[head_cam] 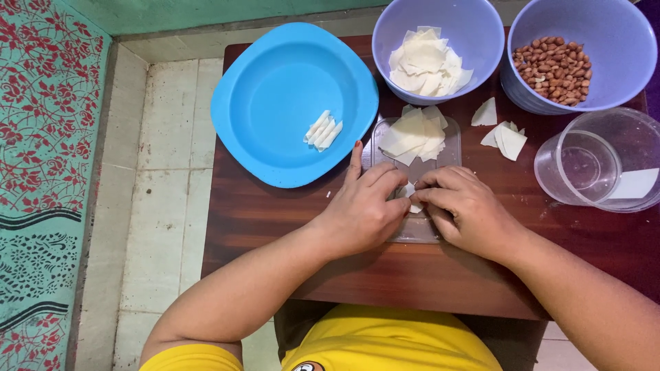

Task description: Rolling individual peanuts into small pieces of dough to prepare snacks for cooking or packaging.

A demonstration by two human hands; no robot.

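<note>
Dark brown wooden table (275, 227) stands on pale tiled floor (161, 158), with a red-and-teal floral patterned mat (48, 137) along the 9 o'clock side.

Item in hand: a small white piece of thin dough wrapper (411, 194), lying at the table's centre on a clear flat plastic lid (415, 230). Only a sliver shows between the fingers, so its long axis and heading cannot be told.

Left hand (361, 209): fingertips curled and pinching the dough piece from the 9 o'clock side, index finger extended straight toward 12 o'clock. Right hand (467, 209): fingers bunched, pinching the same piece from the 3 o'clock side. Both hands meet fingertip to fingertip over it.

At 12 o'clock from the hands, on the far end of the same lid, lies a loose stack of white triangular wrappers (414, 135). Further toward 12 o'clock, a lavender plastic bowl (474, 27) holds more cut wrappers. At 1 o'clock, a second lavender bowl (619, 34) holds brown-skinned peanuts (553, 69). A few stray wrapper pieces (505, 137) lie on the table below that bowl.

At 10 o'clock, a bright blue rounded-square plastic plate (275, 75) carries four rolled white dough sticks (322, 130), side by side, long axes running from 7 toward 1 o'clock.

At 3 o'clock, a clear round plastic container (584, 172) rests on its side, mouth facing the camera; a plain white rectangular patch (634, 183) shows on it, no marking legible.

Person wears a yellow shirt (392, 343).
</note>
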